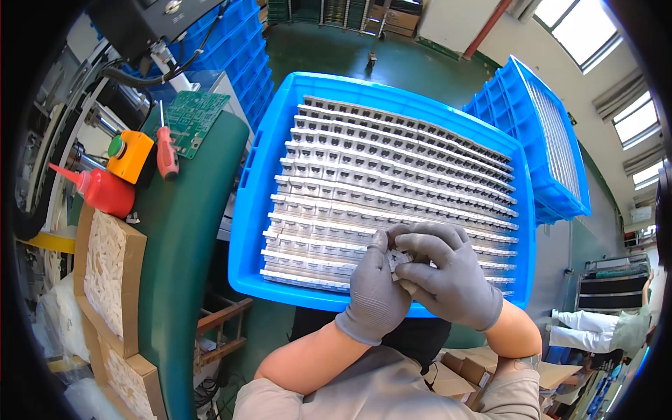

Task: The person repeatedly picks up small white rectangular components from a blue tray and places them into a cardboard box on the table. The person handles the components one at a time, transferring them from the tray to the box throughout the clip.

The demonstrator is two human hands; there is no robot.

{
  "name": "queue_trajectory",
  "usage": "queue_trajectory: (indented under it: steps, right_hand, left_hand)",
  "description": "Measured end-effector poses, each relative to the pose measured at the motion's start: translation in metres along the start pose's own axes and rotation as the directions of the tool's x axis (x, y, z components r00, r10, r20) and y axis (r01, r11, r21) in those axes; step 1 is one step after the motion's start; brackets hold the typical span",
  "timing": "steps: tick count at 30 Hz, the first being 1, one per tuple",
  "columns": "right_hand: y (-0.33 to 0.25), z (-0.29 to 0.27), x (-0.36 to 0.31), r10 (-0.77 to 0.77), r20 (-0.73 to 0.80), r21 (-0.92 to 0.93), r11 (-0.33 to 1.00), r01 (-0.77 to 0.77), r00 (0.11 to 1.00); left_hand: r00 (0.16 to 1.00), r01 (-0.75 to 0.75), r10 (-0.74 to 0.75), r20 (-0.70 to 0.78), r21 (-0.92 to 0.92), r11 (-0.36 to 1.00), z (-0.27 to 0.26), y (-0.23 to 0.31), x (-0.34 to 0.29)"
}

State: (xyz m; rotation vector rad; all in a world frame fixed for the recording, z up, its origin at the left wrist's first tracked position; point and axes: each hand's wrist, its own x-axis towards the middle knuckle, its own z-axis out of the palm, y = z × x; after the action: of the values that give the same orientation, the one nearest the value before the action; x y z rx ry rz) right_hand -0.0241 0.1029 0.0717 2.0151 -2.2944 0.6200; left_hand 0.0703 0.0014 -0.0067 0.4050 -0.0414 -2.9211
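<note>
Both my hands wear grey gloves and meet over the near edge of a large blue crate (381, 83). My left hand (379, 288) is curled around a small clump of white plastic pieces (399, 260). My right hand (453, 275) bends over the same clump, fingers closed in a pinch against the left fingertips; what sits between those fingertips is hidden. Under the hands, the crate holds several long rows of white-and-grey parts (336, 171) packed side by side, the far rows showing dark inserts along their tops.
At left, a green-topped bench (183, 231) bears a red screwdriver (166, 152), green circuit boards (199, 115), a yellow box with a green button (130, 155) and a red squeeze bottle (106, 192). Cardboard boxes of white pieces (108, 273) stand beside it. Another blue crate (521, 133) stands right; a person (602, 329) is farther off.
</note>
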Motion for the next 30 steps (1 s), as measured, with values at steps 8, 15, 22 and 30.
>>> queue_trajectory:
  steps: [8,15,22,30]
  right_hand:
    - [0.024,-0.006,-0.042,0.064,-0.157,0.160,0.986,-0.038,0.986]
    - [0.040,-0.018,-0.079,0.134,-0.186,0.164,0.981,-0.104,0.973]
    - [0.057,-0.038,-0.108,0.242,-0.329,0.278,0.949,-0.151,0.913]
    - [0.084,-0.040,-0.151,0.635,-0.074,0.719,0.568,-0.401,0.769]
  left_hand:
    - [0.991,0.079,-0.101,0.087,0.228,0.971,-0.001,-0.037,0.016]
    - [0.946,0.323,-0.303,-0.115,0.252,0.912,0.013,-0.069,0.031]
    - [0.895,0.446,-0.339,-0.291,0.554,0.703,0.033,-0.081,0.047]
    - [0.852,0.521,-0.308,-0.423,0.632,0.574,0.050,-0.100,0.070]
